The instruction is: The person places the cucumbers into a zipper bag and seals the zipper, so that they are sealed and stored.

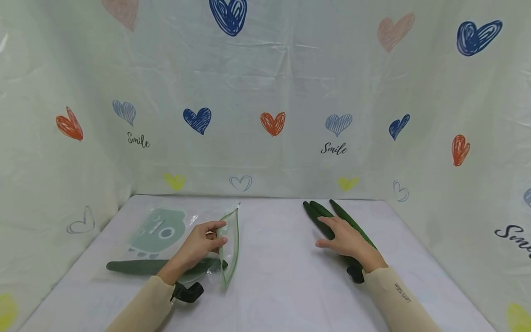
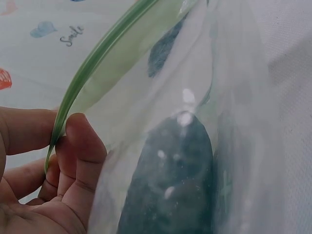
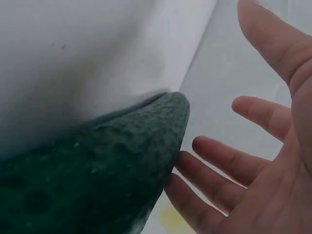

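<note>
A clear bag with a green-edged mouth lies on the left half of the desk, its mouth toward the middle and standing partly open. A pale green cartoon figure with one large eye is printed on it. Along the near side of the bag, a dark green cucumber lies crosswise, seen through the film, one end close to the mouth.

The left hand pinches the green edge between thumb and fingers; the left wrist view shows the strip bending upward from the grip, with the cucumber's rounded end behind the film beside it.

On the right half of the desk, three more cucumbers lie lengthwise: a left one and a middle one side by side, and a right one slightly apart at its far end. The right hand is spread above them, fingers extended, gripping nothing; whether its fingertips touch a cucumber I cannot tell. The two hands are well apart.

Both arms wear beige sleeves. Behind the desk hangs a pale cloth with hearts and the word "Smile".
</note>
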`<state>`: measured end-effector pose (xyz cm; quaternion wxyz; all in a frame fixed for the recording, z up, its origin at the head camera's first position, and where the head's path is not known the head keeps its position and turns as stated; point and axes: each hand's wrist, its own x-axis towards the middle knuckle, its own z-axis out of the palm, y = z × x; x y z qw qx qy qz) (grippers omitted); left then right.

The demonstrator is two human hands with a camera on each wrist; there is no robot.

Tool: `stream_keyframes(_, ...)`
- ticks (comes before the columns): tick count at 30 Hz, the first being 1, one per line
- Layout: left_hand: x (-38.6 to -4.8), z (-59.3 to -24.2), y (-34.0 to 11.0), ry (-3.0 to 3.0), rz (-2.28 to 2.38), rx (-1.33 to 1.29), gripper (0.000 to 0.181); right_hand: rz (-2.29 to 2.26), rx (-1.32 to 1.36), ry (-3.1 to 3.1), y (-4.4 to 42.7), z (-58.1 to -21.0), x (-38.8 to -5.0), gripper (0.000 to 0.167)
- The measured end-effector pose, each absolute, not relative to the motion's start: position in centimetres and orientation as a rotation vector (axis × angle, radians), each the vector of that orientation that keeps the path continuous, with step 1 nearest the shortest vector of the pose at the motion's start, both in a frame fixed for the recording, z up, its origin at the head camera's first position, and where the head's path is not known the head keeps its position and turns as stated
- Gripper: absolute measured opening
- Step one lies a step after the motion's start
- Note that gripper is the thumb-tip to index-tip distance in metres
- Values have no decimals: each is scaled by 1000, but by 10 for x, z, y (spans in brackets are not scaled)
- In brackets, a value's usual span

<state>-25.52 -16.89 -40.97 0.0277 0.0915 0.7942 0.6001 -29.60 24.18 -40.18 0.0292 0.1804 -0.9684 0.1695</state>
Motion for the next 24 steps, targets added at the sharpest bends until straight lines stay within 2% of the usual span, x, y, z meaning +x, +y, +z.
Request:
stream_keyframes(6, -255, -412, -169, 2445, 1853, 277, 53, 541, 516, -3034, 247, -407, -295, 84)
stream_keyframes(17, -255, -414, -170, 2434, 1864, 304, 53, 490, 429, -3042, 245, -403, -298, 71)
stream_keyframes(24, -256, -412, -171, 2439, 1860, 314, 53, 463, 451, -3095, 248, -400, -295, 70)
